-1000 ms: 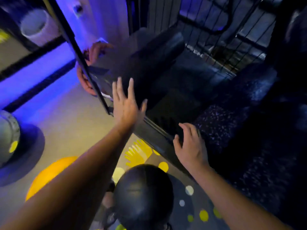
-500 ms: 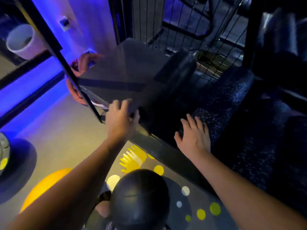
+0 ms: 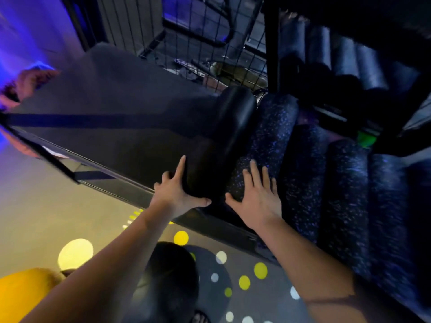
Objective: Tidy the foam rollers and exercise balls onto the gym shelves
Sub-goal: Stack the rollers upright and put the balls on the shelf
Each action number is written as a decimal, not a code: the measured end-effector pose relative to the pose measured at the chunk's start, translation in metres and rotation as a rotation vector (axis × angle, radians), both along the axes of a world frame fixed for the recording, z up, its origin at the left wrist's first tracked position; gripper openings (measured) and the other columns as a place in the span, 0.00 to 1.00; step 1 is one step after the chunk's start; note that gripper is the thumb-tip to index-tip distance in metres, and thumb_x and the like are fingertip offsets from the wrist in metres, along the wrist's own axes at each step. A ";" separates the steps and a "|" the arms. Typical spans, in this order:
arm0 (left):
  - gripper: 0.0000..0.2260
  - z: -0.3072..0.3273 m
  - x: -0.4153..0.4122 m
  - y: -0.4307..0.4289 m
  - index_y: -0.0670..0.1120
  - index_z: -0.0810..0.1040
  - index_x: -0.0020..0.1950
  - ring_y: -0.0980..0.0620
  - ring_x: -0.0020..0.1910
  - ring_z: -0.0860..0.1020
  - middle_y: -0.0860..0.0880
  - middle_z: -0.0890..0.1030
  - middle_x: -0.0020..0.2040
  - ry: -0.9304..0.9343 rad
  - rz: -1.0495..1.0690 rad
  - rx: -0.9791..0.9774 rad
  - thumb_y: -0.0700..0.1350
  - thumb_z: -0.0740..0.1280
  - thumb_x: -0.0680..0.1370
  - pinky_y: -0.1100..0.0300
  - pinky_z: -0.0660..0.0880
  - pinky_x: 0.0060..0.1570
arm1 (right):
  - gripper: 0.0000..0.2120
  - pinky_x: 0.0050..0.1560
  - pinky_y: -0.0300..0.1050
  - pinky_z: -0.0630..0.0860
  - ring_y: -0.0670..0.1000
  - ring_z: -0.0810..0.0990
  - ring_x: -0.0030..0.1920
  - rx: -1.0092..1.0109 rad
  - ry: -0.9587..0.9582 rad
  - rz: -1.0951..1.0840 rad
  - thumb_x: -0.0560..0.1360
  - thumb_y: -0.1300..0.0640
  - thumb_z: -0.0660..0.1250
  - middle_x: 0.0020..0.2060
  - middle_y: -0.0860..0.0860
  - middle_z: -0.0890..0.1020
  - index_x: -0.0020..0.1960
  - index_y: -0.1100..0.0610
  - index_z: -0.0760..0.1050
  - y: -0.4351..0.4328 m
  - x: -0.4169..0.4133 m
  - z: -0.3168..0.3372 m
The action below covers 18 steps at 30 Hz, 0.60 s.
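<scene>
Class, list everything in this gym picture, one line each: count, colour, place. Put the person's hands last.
Smooth roller: one, black, on the shelf.
Speckled rollers: several, dark with pale flecks, right of it.
Shelf: one, dark, holding the rollers.
Ball: one, black, below the shelf.
Wire mesh: one, black, behind the shelf.
Floor: grey, yellow and white dots.
Left hand: one, touching the smooth roller.
Right hand: one, flat on a speckled roller.

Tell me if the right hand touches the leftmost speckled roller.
Touching. The head view shows the right hand lying flat on the near end of the leftmost speckled roller, fingers straight, with no gap.
</scene>
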<state>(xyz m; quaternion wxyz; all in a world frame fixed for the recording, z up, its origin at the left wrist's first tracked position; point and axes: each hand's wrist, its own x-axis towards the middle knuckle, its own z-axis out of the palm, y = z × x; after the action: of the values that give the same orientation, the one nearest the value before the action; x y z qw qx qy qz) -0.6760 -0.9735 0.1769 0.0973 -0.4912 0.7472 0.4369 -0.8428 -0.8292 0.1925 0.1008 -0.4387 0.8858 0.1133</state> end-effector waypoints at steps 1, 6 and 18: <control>0.59 0.003 -0.001 0.004 0.69 0.34 0.77 0.32 0.74 0.59 0.43 0.56 0.79 -0.008 -0.007 -0.016 0.64 0.78 0.64 0.40 0.64 0.70 | 0.44 0.79 0.63 0.52 0.59 0.42 0.81 -0.008 -0.042 0.005 0.76 0.27 0.52 0.82 0.48 0.39 0.82 0.52 0.48 0.002 -0.002 -0.001; 0.60 0.011 -0.014 0.033 0.66 0.34 0.78 0.32 0.71 0.61 0.42 0.58 0.77 -0.017 -0.023 -0.089 0.65 0.77 0.64 0.40 0.68 0.66 | 0.44 0.79 0.58 0.57 0.53 0.36 0.81 -0.059 -0.191 -0.053 0.77 0.28 0.54 0.80 0.41 0.35 0.82 0.50 0.43 0.031 -0.022 -0.002; 0.62 0.005 0.014 0.062 0.68 0.42 0.79 0.37 0.71 0.69 0.44 0.69 0.73 0.169 0.192 -0.034 0.70 0.79 0.56 0.40 0.69 0.70 | 0.33 0.80 0.56 0.50 0.51 0.47 0.81 -0.162 -0.372 -0.197 0.82 0.34 0.50 0.81 0.41 0.43 0.82 0.44 0.46 0.067 -0.028 0.019</control>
<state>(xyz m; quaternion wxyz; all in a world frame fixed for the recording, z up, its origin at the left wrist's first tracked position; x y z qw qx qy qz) -0.6622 -0.9118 0.1815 -0.0166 -0.5233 0.7096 0.4715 -0.8710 -0.7618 0.2111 0.2373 -0.3699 0.8968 -0.0515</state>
